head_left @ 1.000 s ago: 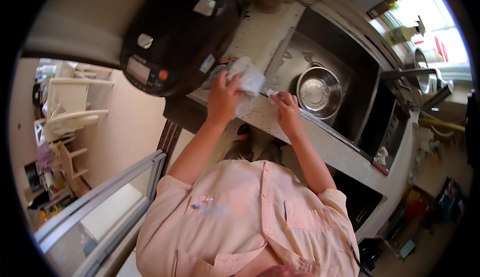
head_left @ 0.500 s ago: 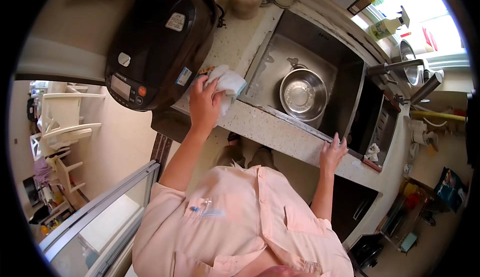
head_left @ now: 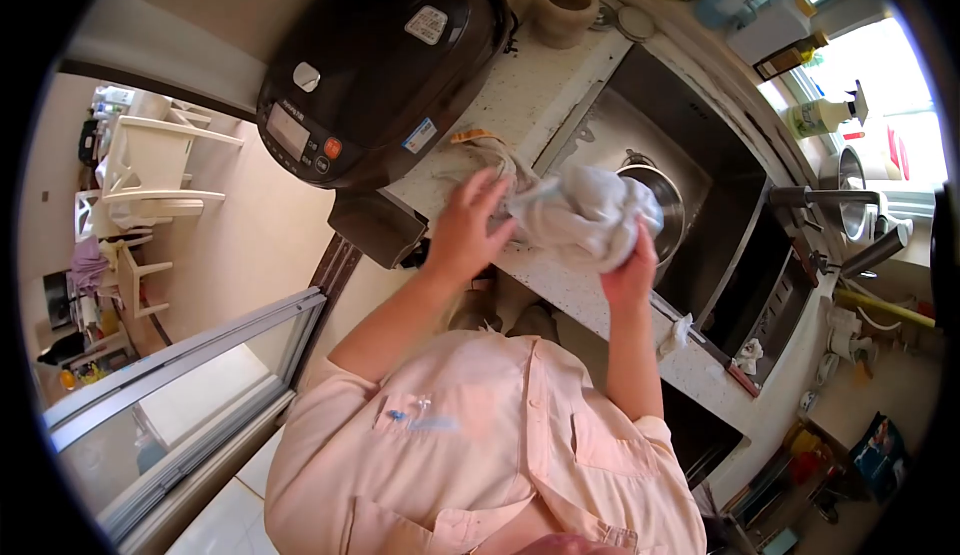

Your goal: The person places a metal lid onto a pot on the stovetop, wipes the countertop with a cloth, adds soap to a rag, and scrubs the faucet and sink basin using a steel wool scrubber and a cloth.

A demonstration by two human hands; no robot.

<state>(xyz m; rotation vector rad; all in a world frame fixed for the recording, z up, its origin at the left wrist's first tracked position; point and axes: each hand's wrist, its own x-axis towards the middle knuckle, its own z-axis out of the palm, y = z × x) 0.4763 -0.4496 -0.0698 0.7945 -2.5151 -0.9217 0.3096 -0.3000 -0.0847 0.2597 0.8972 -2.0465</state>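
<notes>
A bunched white cloth hangs over the near rim of the sink, partly covering the steel pot. My right hand is closed on the cloth's right side. My left hand, slightly blurred, has its fingers apart beside the cloth's left end; whether its fingertips touch the cloth is unclear. Just beyond them, a greyish-beige cloth with an orange edge lies on the counter. The pot sits inside the steel sink.
A dark rice cooker stands on the left of the counter, a stone-like pot behind it. The faucet is at right, near a spray bottle. A crumpled white scrap lies on the counter's front edge.
My right hand has moved left from the counter's front edge and taken hold of the white cloth, now over the sink rim. My left hand's fingers have come off it. The view has shifted.
</notes>
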